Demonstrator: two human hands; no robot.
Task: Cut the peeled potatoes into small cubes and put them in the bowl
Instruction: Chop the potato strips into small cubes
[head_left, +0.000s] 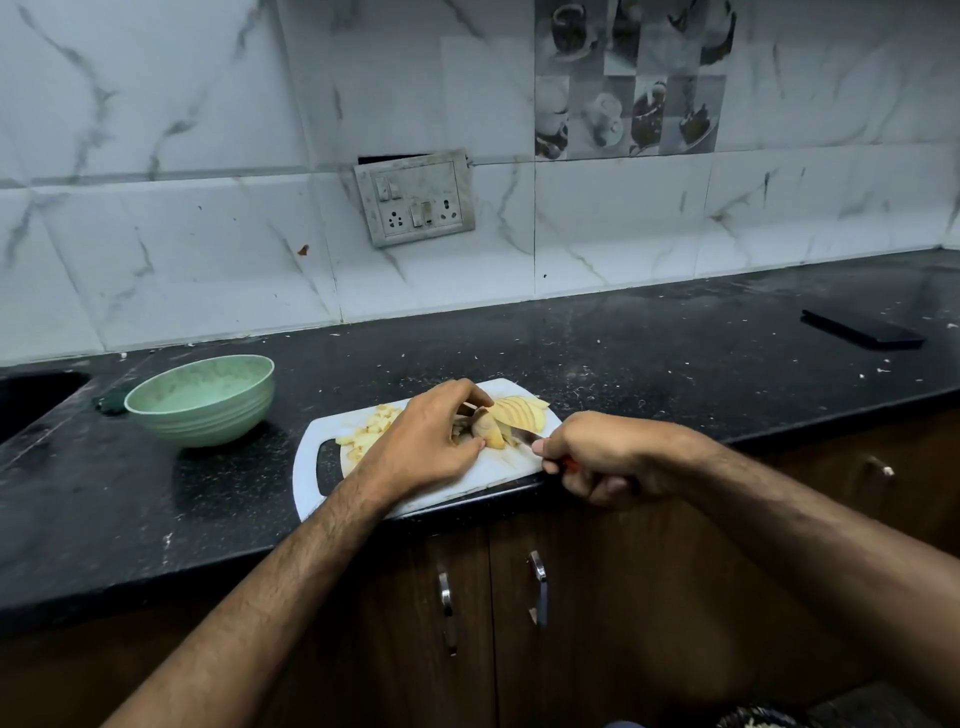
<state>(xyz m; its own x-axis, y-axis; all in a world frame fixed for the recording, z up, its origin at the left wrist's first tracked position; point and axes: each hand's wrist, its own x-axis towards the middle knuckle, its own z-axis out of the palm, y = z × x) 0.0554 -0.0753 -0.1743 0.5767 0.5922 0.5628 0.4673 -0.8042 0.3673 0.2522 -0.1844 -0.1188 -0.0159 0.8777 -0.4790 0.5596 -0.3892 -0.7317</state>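
Two hands cut potato on a white cutting board (467, 475) at the near edge of the dark desk (649, 343).

The left hand (423, 444) pinches a potato piece (488, 427) in the middle of the board. The right hand (605, 457) grips a knife (527, 438) with a red handle, its blade touching this piece. Potato slices (519, 410) lie at the far right of the board, small cubes (371, 428) at the left. The green bowl (202, 400) stands on the desk, left of the board and apart from it.
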